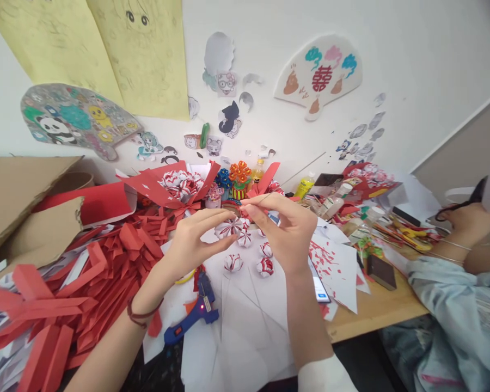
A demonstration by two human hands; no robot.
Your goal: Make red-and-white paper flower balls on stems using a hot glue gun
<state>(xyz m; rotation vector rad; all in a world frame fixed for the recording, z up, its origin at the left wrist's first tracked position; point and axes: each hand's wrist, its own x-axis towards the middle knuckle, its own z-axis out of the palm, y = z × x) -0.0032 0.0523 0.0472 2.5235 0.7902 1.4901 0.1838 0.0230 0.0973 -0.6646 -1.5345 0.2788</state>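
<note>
My left hand point(191, 238) holds a red-and-white striped paper flower ball point(228, 227) between thumb and fingers, above the white paper. Close beside it, my right hand point(289, 226) is closed in a pinch on a thin stick point(308, 166), which slants up to the right behind the fingers. Its pinched end is partly hidden. Under the hands lie several similar paper balls, among them a white one with red streaks point(233, 263) and a redder one point(265, 267). Below my left hand a blue glue gun point(196, 311) rests with a small red light on.
Folded red paper strips point(118, 283) heap up at left beside cardboard point(24, 190). Paper flower bouquets point(182, 186) and bottles point(304, 186) line the wall. A phone point(319, 283) lies right of my forearm. At far right another person's hand point(461, 223) holds dark-handled scissors.
</note>
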